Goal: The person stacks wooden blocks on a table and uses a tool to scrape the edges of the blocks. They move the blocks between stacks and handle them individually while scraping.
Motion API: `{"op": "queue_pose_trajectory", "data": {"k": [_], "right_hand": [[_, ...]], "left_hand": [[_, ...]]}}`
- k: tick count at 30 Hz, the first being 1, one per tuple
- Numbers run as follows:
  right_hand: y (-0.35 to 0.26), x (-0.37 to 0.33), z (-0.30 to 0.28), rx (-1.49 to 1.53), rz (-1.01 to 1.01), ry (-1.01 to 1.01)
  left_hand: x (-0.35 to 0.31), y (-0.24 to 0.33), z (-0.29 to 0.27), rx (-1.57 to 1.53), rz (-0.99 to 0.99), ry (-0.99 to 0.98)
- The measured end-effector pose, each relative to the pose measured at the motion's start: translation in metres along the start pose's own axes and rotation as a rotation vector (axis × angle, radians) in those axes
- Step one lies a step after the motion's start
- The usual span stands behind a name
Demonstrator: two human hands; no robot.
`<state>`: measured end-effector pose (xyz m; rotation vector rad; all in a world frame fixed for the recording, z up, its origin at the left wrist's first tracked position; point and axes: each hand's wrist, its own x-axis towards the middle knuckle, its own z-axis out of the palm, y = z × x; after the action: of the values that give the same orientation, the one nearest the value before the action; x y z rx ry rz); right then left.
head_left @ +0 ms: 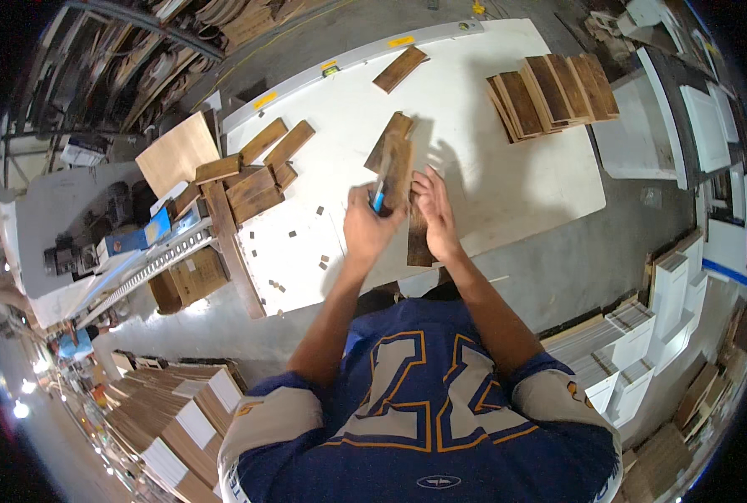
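Observation:
My left hand [363, 225] is closed round the lower left side of a brown-stained wooden block [400, 166], raised over the white tabletop. A slim blue object [378, 200], its kind unclear, shows between that hand's fingers and the block. At the block's right edge is my right hand [434, 208], its fingers apart and slightly bent; whether they touch the wood I cannot tell. Another stained piece [418, 241] lies on the table below and between my hands. Partly behind the raised block is one more stained piece [379, 151].
A long spirit level [365, 54] lies along the white table's [465, 92] far edge, near a single stained block [400, 70]. Stained boards [553, 96] stand in a row at far right. Loose blocks [256, 194] lie at left, with small dark chips [292, 234] nearby.

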<state>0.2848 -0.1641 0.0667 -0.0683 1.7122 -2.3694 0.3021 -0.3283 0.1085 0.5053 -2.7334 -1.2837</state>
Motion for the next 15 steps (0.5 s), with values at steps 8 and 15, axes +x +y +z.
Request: {"op": "queue_pose_trajectory", "data": {"k": [8, 15], "right_hand": [[-0.032, 0.023, 0.033, -0.121, 0.428, -0.256], [-0.067, 0.016, 0.06, -0.691, -0.048, -0.43]], "left_hand": [[-0.073, 0.023, -0.061, -0.144, -0.083, 0.034], [-0.095, 0.025, -0.122, -0.233, -0.144, -0.073]]}}
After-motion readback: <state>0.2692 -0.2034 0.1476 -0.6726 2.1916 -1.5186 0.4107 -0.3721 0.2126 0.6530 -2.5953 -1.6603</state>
